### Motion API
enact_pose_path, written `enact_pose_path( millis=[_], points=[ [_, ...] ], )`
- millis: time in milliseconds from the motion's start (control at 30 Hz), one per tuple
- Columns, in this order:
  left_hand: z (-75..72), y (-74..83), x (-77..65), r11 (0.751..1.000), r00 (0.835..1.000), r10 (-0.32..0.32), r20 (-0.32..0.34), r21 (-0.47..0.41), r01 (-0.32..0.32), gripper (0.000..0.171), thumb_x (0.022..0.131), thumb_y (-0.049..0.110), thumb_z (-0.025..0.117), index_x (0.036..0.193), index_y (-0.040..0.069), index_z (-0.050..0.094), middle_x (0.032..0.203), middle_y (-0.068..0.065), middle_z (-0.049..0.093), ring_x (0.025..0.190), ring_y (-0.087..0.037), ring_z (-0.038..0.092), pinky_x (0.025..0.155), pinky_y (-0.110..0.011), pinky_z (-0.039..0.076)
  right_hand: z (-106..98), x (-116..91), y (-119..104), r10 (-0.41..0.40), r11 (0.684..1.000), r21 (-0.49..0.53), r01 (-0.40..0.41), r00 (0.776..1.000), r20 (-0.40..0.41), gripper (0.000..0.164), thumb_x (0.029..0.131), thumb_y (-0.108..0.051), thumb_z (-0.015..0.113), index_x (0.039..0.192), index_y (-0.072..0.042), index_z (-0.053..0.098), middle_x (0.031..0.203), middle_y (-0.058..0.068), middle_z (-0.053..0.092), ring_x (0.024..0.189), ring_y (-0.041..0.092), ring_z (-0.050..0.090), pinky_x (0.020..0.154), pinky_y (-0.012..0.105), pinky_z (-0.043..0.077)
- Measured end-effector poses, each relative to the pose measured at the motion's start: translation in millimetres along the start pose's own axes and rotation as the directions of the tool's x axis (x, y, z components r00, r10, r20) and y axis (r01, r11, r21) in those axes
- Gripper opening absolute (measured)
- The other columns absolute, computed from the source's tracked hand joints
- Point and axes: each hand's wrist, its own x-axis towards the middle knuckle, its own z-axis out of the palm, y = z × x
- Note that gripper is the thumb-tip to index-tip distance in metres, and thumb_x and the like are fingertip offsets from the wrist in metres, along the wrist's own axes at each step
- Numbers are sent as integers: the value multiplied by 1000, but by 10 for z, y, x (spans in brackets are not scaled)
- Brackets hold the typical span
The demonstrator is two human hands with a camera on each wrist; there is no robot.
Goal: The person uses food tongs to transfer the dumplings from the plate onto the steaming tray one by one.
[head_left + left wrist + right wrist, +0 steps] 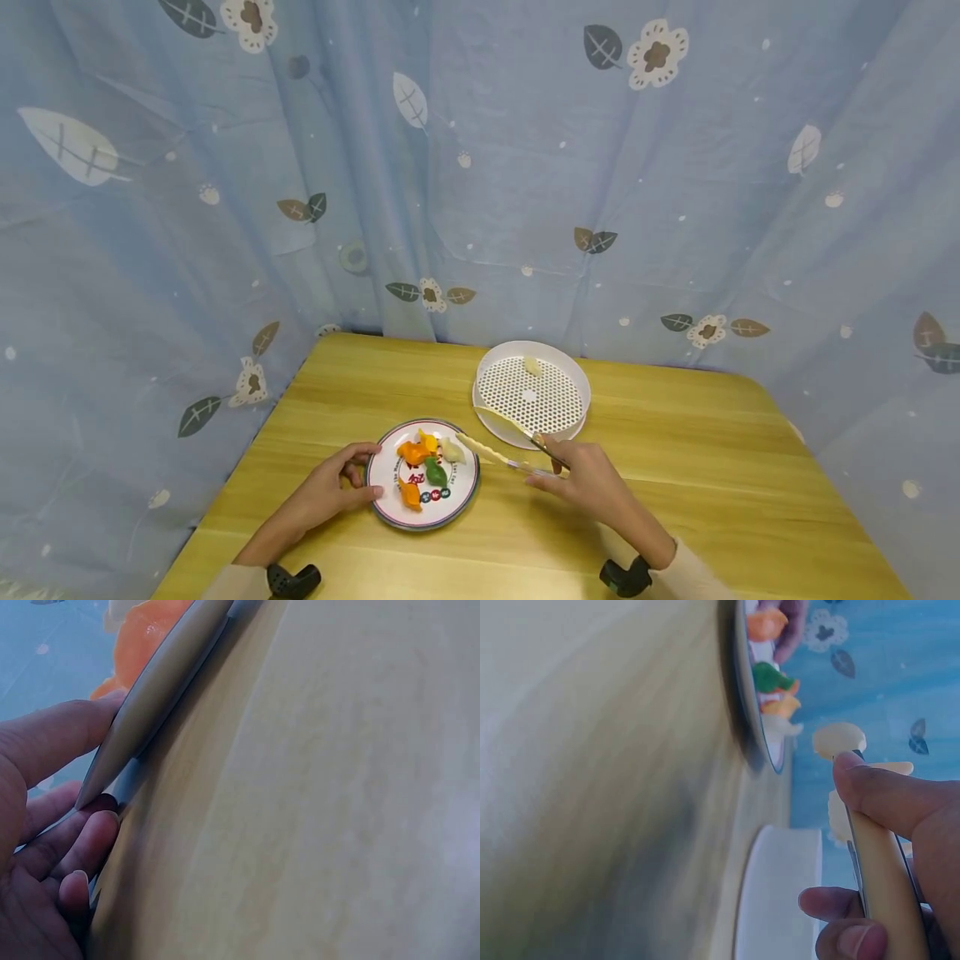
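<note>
My left hand (327,487) grips the near-left rim of a white plate (390,500), thumb over the edge and fingers under it in the left wrist view. Orange (410,495), yellow and green (436,473) dumpling-shaped pieces lie on the plate, along with a whitish one (452,451) near its right side. Tongs (491,452) with cream tips are held in my right hand (588,477). Their arms stand spread, one tip over the plate's right rim beside the whitish piece, the other overlapping the white steamer basket (587,392) in the head view.
The perforated round basket stands behind the plate to the right, with one pale dumpling-shaped piece (532,367) inside near its far wall. A wooden table (712,467) lies under everything. Blue patterned curtain (525,167) hangs behind and at both sides.
</note>
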Motion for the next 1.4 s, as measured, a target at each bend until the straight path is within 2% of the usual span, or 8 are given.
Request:
enact_pose_path(
  millis=[200,333,467,700,900,1167,1300,1400],
  points=[
    [3,18,5,1000,1000,3,-6,4,-3,65,83,27,88,139,12,58,114,-11,60,85,-24,52,67,-29,42,102,-46,-51,-17,1000,12,17,1000,21,51,83,-41,86,120,-9,73,65,-5,51,57,-2,25,51,20,26],
    [-2,20,0,1000,1000,7,4,1,-7,65,84,27,88,139,12,58,115,-12,59,84,-24,52,64,-29,42,160,-76,-35,-37,999,20,36,999,39,62,84,-46,83,132,-9,71,66,-13,47,58,-2,25,52,18,26],
    [-5,23,-13,1000,1000,13,11,-8,-13,65,84,26,88,139,10,57,113,-12,59,84,-24,51,64,-29,41,205,-92,-34,-59,998,20,58,997,49,65,85,-49,82,135,-10,69,68,-15,47,57,-4,25,51,17,26],
    [4,38,-12,1000,1000,8,4,-2,-8,64,84,26,88,139,11,58,112,-12,58,84,-24,51,64,-29,42,254,-58,-76,-102,995,-7,103,993,50,48,84,-42,85,117,-9,73,67,-4,53,58,-3,28,52,19,28],
    [11,36,-6,1000,1000,7,1,18,-7,64,84,26,88,139,11,58,115,-11,59,84,-24,52,65,-29,42,264,-34,-97,-105,993,-51,108,993,58,46,84,-43,84,114,-9,74,65,-11,47,58,-1,31,53,21,33],
    [1,32,-6,1000,1000,5,4,4,-5,65,84,26,88,139,11,57,115,-13,58,84,-24,51,65,-29,42,272,23,-127,-112,990,-74,116,992,66,50,83,-46,84,120,-13,72,64,-12,47,56,-1,32,51,20,32],
    [-4,32,-6,1000,1000,7,7,2,-7,65,85,26,87,139,11,57,115,-13,58,84,-25,52,65,-29,42,274,43,-152,-91,991,-87,98,993,80,48,84,-47,83,118,-15,72,64,-14,44,56,-1,32,51,21,31],
    [-1,31,-4,1000,1000,5,5,3,-5,64,84,25,88,139,11,57,115,-13,58,84,-25,52,65,-29,42,274,48,-168,-72,991,-107,81,994,82,52,84,-49,82,123,-15,73,63,-15,40,55,0,31,51,21,29]
  ],
)
